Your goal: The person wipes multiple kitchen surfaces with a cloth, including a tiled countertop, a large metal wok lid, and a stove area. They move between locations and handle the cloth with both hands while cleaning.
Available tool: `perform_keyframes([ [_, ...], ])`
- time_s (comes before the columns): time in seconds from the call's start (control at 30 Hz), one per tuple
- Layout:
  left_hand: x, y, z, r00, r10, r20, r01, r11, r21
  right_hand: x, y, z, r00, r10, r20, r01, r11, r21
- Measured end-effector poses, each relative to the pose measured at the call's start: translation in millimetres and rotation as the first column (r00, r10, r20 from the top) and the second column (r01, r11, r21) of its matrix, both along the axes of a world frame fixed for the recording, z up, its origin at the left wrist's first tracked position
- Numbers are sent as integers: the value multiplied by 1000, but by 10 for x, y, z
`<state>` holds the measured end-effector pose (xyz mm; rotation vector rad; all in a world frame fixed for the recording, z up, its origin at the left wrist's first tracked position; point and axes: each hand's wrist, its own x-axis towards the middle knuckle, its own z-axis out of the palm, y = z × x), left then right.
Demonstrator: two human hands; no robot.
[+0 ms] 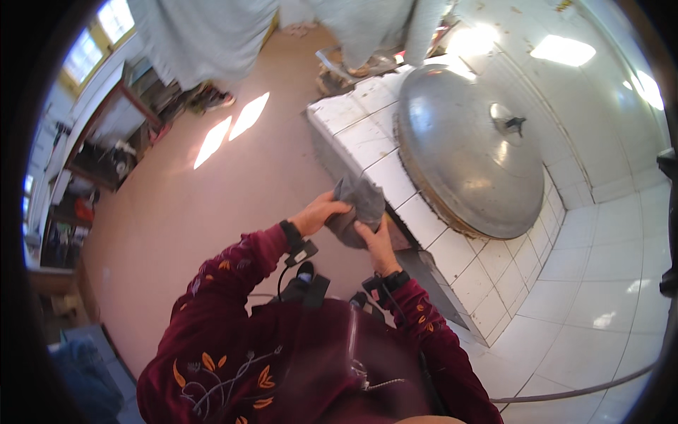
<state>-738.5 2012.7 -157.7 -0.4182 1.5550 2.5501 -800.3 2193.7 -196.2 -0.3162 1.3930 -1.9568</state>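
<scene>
Between my two hands is a bunched dark grey cloth (363, 199), held above the floor beside a tiled stove. My left hand (320, 212) pinches its left side, thumb lying across the top. My right hand (378, 244) grips the lower right part, with the thumb pressed on the fabric. Most of the fingers are hidden behind the cloth. Right of the hands, a large domed metal lid (471, 159) with a dark knob covers the round opening in the white tiled stove top (434, 217).
Grey fabric (206, 37) hangs at the top. Clutter, including a plastic bag (371, 63), sits behind the stove. Cabinets (106, 132) line the left wall. Blue denim-like cloth (87, 376) lies at lower left. A hose or cable (577, 392) crosses the tiles at lower right.
</scene>
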Motion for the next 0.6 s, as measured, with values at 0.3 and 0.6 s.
perform_keyframes([
  [0.3, 238, -151, -119, 995, 25, 101, -20, 999, -44, 146, -159, -33, 984, 65, 167, -70, 997, 24],
  [0.6, 452, -345, -201, 962, -14, 271, 26, 999, -41, 187, -257, -108, 900, 53, 432, -65, 998, 12],
])
